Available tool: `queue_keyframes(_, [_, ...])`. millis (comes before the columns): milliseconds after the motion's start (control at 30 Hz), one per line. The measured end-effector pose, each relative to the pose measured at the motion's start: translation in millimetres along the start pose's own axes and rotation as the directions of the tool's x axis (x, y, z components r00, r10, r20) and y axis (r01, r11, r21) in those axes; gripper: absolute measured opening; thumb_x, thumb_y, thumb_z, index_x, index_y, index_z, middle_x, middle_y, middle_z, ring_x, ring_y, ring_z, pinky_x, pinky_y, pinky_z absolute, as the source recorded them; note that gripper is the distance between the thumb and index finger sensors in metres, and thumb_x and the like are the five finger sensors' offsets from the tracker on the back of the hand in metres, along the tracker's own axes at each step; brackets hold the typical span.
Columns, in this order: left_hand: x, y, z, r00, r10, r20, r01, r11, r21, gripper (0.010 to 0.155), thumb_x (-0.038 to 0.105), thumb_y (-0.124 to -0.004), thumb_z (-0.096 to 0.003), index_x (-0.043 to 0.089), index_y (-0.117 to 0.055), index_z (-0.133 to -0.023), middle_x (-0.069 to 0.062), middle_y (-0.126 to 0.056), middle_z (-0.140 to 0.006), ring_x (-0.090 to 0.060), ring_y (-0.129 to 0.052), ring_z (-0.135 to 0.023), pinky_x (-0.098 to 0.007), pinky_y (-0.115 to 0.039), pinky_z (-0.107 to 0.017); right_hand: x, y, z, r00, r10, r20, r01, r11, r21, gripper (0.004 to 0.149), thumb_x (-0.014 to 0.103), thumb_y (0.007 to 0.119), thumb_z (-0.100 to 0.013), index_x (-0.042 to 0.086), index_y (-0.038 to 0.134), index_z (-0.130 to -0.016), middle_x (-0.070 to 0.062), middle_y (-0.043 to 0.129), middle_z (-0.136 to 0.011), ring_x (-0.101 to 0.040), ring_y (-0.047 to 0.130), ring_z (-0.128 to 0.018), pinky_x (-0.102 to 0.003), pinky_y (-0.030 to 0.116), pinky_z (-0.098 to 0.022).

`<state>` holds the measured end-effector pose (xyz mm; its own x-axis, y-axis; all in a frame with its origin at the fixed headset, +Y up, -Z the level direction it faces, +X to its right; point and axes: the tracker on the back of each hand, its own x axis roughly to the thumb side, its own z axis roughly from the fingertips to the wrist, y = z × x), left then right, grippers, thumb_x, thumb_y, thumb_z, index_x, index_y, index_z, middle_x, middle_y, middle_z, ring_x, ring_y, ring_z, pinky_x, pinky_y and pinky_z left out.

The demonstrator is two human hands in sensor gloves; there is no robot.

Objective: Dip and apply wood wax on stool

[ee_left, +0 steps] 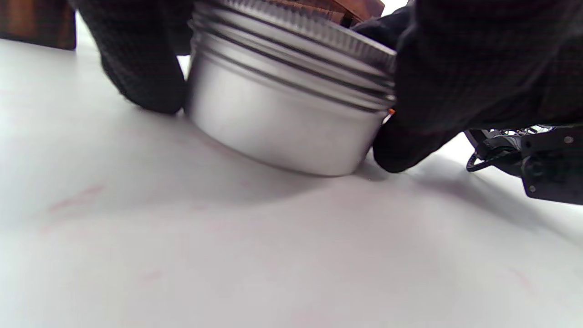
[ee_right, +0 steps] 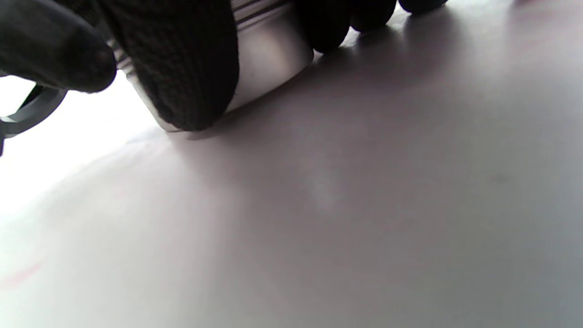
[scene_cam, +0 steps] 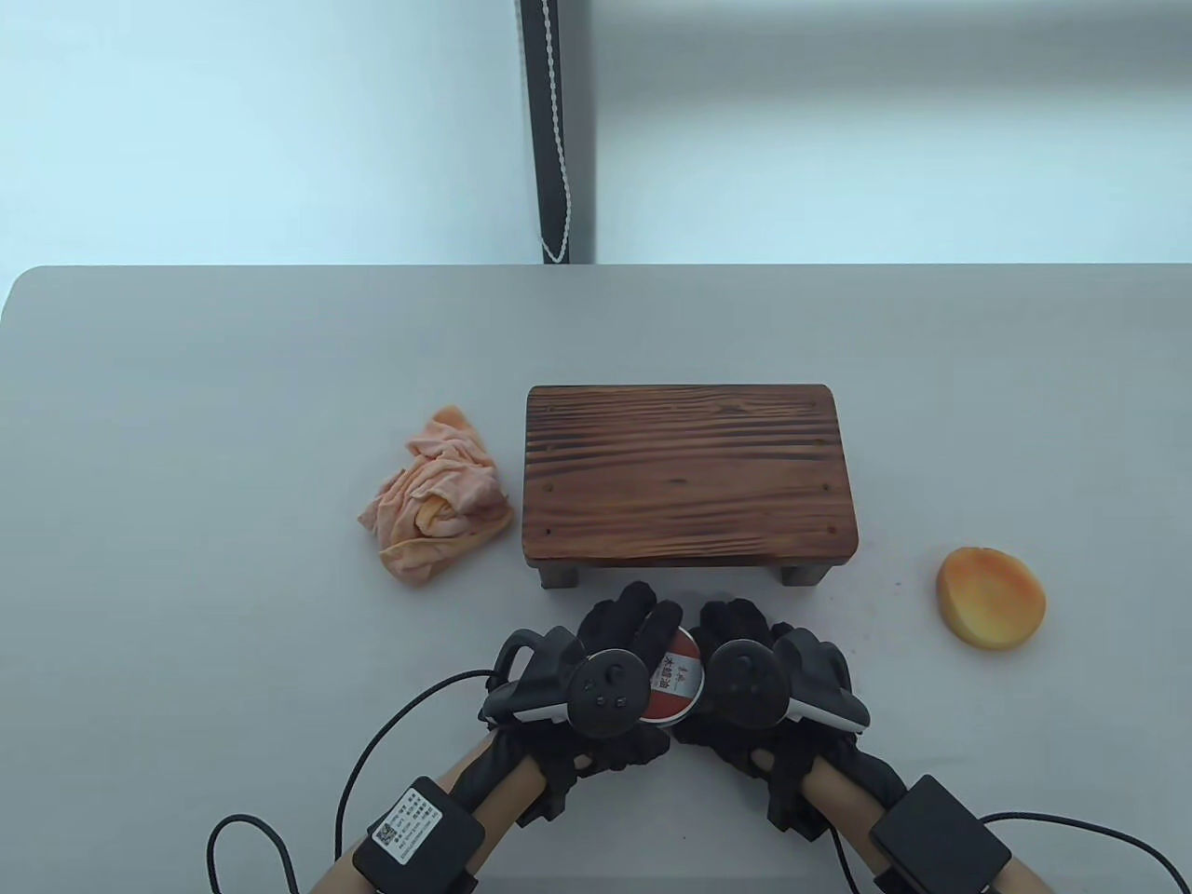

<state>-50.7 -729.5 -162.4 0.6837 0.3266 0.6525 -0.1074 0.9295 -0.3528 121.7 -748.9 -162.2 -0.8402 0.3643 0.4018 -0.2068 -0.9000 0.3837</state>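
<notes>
The wax tin (scene_cam: pixel 676 687), a round silver tin with a red and white label on its lid, stands on the table just in front of the stool (scene_cam: pixel 689 475). The stool is small, with a dark brown striped wooden top. My left hand (scene_cam: pixel 619 643) grips the tin from the left and my right hand (scene_cam: pixel 740 638) grips it from the right. In the left wrist view the tin (ee_left: pixel 291 109) rests on the table with its ribbed lid on and gloved fingers (ee_left: pixel 141 64) against its side. In the right wrist view, fingers (ee_right: pixel 182 68) cover the tin's wall (ee_right: pixel 268 54).
A crumpled orange cloth (scene_cam: pixel 438 498) lies left of the stool. A round orange sponge (scene_cam: pixel 990 596) lies to the stool's right front. The grey table (scene_cam: pixel 233 605) ends at a white wall, with a dark post and a bead cord (scene_cam: pixel 557 140) behind.
</notes>
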Motion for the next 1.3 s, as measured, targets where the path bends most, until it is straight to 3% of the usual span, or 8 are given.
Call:
queue_keyframes(100, [5, 6, 5, 0.999, -0.04, -0.017, 0.04, 0.999, -0.028, 0.084, 0.048, -0.083, -0.0593, 0.001, -0.04, -0.114, -0.027, -0.032, -0.122, -0.064, -0.043, -0.107, -0.073, -0.065, -0.071, -2, -5, 2, 0.999, -0.053, -0.002, 0.053, 0.999, -0.007, 0.076, 0.035, 0.088, -0.054, -0.009, 0.051, -0.104, -0.046, 0.042, -0.113, -0.074, 0.038, -0.099, -0.089, 0.039, -0.056])
queue_keyframes(233, [13, 32, 21, 0.985, -0.172, -0.013, 0.173, 0.982, 0.07, 0.095, 0.056, -0.081, -0.0546, 0.003, -0.036, -0.12, -0.029, -0.038, -0.125, -0.065, -0.05, -0.108, -0.076, -0.066, -0.069, -1, -25, 14, 1.0, -0.021, 0.023, 0.022, 0.999, -0.036, 0.064, 0.033, 0.089, -0.06, -0.002, 0.058, -0.104, -0.046, 0.047, -0.113, -0.076, 0.045, -0.098, -0.087, 0.046, -0.057])
queue_keyframes(300, [14, 47, 31, 0.986, -0.165, -0.015, 0.166, 0.976, 0.138, 0.098, 0.058, -0.08, -0.0539, 0.003, -0.035, -0.121, -0.029, -0.04, -0.126, -0.066, -0.049, -0.108, -0.079, -0.064, -0.068, 2, -41, 23, 0.999, 0.016, 0.043, -0.013, 0.997, -0.081, 0.076, 0.034, 0.096, -0.051, -0.007, 0.062, -0.105, -0.045, 0.053, -0.113, -0.075, 0.05, -0.098, -0.087, 0.049, -0.058])
queue_keyframes(400, [11, 68, 47, 0.981, -0.187, -0.057, 0.195, 0.952, 0.236, 0.099, 0.06, -0.078, -0.0536, 0.002, -0.034, -0.122, -0.031, -0.039, -0.127, -0.068, -0.046, -0.108, -0.081, -0.061, -0.069, 5, -69, 41, 0.996, 0.057, 0.072, -0.042, 0.981, -0.191, 0.083, 0.042, 0.092, -0.05, -0.01, 0.062, -0.107, -0.045, 0.058, -0.112, -0.074, 0.057, -0.098, -0.086, 0.052, -0.058])
queue_keyframes(567, [-6, 86, 70, 0.971, -0.193, -0.14, 0.229, 0.92, 0.319, 0.1, 0.061, -0.075, -0.054, 0.003, -0.032, -0.122, -0.031, -0.032, -0.127, -0.069, -0.037, -0.109, -0.086, -0.051, -0.069, 2, -95, 68, 0.979, 0.14, 0.146, -0.085, 0.94, -0.331, 0.09, 0.05, 0.081, -0.053, -0.008, 0.049, -0.113, -0.048, 0.042, -0.118, -0.077, 0.035, -0.1, -0.089, 0.038, -0.057])
queue_keyframes(767, [-21, 75, 80, 0.935, -0.26, -0.242, 0.326, 0.897, 0.298, 0.1, 0.066, -0.066, -0.0548, 0.004, -0.026, -0.123, -0.031, -0.023, -0.127, -0.07, -0.025, -0.109, -0.09, -0.039, -0.066, -16, -82, 79, 0.968, 0.217, 0.123, -0.165, 0.926, -0.34, 0.1, 0.059, 0.073, -0.053, -0.005, 0.03, -0.116, -0.046, 0.026, -0.119, -0.076, 0.018, -0.098, -0.088, 0.025, -0.055])
queue_keyframes(1033, [-29, 56, 78, 0.905, -0.323, -0.276, 0.384, 0.9, 0.206, 0.102, 0.069, -0.057, -0.0542, 0.005, -0.018, -0.123, -0.033, -0.011, -0.124, -0.07, -0.012, -0.106, -0.094, -0.026, -0.06, -33, -62, 79, 0.944, 0.323, 0.065, -0.273, 0.877, -0.396, 0.102, 0.066, 0.066, -0.052, -0.002, 0.025, -0.116, -0.045, 0.024, -0.12, -0.075, 0.015, -0.098, -0.09, 0.02, -0.052])
queue_keyframes(1300, [-32, 49, 78, 0.899, -0.336, -0.28, 0.385, 0.912, 0.143, 0.103, 0.069, -0.054, -0.0542, 0.005, -0.011, -0.122, -0.035, -0.005, -0.122, -0.072, -0.006, -0.104, -0.095, -0.02, -0.056, -43, -53, 78, 0.95, 0.311, 0.027, -0.283, 0.895, -0.346, 0.1, 0.069, 0.058, -0.053, 0.001, 0.023, -0.117, -0.044, 0.022, -0.121, -0.075, 0.01, -0.097, -0.091, 0.014, -0.047])
